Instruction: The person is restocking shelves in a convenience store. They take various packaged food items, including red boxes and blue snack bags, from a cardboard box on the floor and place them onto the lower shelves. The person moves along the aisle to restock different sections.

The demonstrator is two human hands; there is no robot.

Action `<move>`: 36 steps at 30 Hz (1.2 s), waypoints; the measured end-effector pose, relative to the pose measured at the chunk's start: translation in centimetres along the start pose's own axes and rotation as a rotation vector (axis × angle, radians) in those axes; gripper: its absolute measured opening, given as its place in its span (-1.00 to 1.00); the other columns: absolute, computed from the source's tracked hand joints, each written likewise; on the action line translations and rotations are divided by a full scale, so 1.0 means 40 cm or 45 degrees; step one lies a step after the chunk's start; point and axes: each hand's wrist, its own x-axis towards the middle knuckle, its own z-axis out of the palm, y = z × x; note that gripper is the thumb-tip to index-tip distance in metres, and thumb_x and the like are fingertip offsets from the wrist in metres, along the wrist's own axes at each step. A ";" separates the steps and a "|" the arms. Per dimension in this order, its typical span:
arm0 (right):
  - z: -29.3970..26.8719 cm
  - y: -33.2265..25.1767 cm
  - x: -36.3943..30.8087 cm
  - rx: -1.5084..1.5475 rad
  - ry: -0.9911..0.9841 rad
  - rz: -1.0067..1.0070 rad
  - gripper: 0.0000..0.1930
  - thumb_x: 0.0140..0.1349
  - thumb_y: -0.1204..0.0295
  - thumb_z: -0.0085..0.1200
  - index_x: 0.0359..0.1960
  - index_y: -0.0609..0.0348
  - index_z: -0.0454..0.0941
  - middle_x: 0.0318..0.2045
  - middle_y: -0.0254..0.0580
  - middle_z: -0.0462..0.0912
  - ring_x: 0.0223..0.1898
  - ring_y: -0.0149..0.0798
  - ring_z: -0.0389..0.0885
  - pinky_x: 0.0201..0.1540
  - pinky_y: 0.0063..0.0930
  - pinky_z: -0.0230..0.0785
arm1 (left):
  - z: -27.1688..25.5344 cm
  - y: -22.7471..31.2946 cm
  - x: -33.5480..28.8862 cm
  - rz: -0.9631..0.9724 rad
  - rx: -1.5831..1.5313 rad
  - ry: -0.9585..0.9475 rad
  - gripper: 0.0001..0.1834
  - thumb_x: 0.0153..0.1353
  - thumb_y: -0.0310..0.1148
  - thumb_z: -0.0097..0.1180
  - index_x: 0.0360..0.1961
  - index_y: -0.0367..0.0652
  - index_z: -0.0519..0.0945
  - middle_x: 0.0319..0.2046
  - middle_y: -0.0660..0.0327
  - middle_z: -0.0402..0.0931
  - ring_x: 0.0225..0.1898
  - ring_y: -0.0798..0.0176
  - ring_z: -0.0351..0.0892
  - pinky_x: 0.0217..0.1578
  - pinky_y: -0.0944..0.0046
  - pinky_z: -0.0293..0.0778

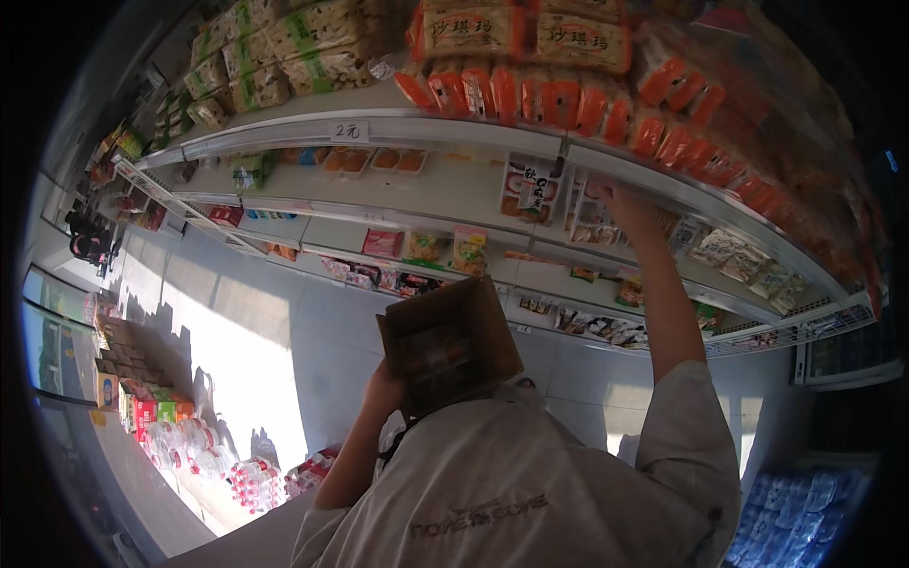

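Observation:
My left hand [382,388] grips the left side of an open brown cardboard box [497,331], held in front of my body. Dark packs [436,355] lie inside it in shadow, and their kind is hard to make out. With my arm stretched out to the right, my right hand [620,204] is under the top shelf's edge, its fingers closed at the upper edge of a clear food pack [592,227] on the second shelf. Left of that pack stands a similar food pack [530,189] with a white label and round brown pieces.
Orange-wrapped snack packs [530,90] fill the top shelf [417,128], beside green-banded packs [317,47]. Lower shelves hold small snack bags [469,251]. Bottle packs [256,483] stand at the left by the window, blue-wrapped bottles [795,506] at the lower right.

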 end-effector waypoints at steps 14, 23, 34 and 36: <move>0.215 -0.171 -0.176 0.202 0.597 0.249 -0.28 0.25 0.26 0.36 0.41 0.07 0.32 0.41 0.27 0.22 0.45 0.34 0.17 0.38 0.17 0.19 | 0.037 0.069 0.061 0.050 0.015 -0.123 -0.44 0.33 -0.10 0.28 0.27 -0.14 0.58 0.07 -0.01 0.71 0.13 0.06 0.68 0.15 0.11 0.52; 0.172 -0.595 -0.364 0.791 -0.913 -0.382 -0.70 0.34 0.34 0.18 0.10 -0.02 0.61 0.11 -0.07 0.65 0.10 0.03 0.66 0.07 -0.02 0.56 | 0.014 0.170 0.063 0.153 -0.201 -0.200 -0.47 0.35 -0.25 0.17 0.30 -0.19 0.53 0.07 -0.02 0.71 0.14 0.04 0.68 0.15 0.10 0.52; 0.552 -0.616 -0.501 0.338 -0.955 -0.685 -0.53 0.32 0.22 0.20 0.21 0.15 0.61 0.20 0.12 0.64 0.17 0.09 0.66 0.29 -0.12 0.49 | 0.028 0.136 0.046 0.272 0.347 -0.169 -0.32 0.36 -0.28 -0.05 0.52 0.06 0.22 -0.10 -0.32 0.67 -0.03 -0.45 0.65 0.01 -0.32 0.55; 0.550 -0.606 -0.521 0.412 -1.063 -0.569 -0.53 0.32 0.22 0.20 0.21 0.15 0.61 0.22 0.12 0.63 0.18 0.10 0.65 0.28 -0.12 0.49 | 0.021 0.116 0.057 0.256 0.349 -0.180 -0.30 0.34 -0.28 -0.03 0.52 0.06 0.20 -0.11 -0.32 0.67 -0.04 -0.45 0.65 0.02 -0.32 0.55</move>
